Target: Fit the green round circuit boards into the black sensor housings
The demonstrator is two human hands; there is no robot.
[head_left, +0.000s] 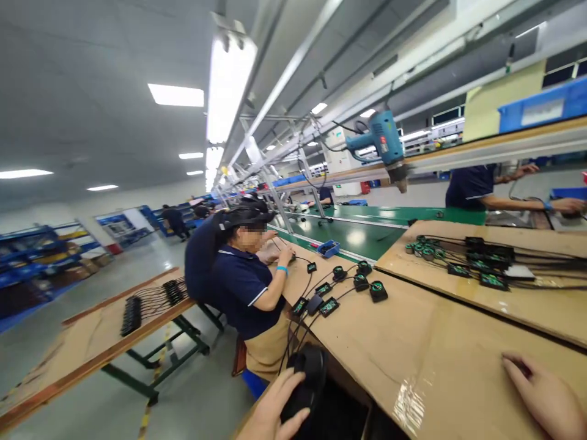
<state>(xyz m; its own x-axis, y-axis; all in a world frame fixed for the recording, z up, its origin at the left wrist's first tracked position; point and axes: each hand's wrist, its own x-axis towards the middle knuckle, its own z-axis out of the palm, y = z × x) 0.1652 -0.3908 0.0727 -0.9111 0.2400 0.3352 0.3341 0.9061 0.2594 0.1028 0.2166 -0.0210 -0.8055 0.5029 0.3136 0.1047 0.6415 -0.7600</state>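
At the bottom centre of the head view, my left hand (277,406) has its fingers around a black rounded object (312,376) beside the table edge. My right hand (543,394) rests at the lower right on the cardboard-covered table (413,342), its fingers curled; what they hold, if anything, is hidden. Black housings with green circuit boards and cables, such as a square one (378,291), lie farther up the table.
A seated person (243,281) works at the table's left side. A heat gun (383,143) hangs above a green conveyor (362,229). More wired parts (493,280) lie at the right. A side table (96,342) stands left.
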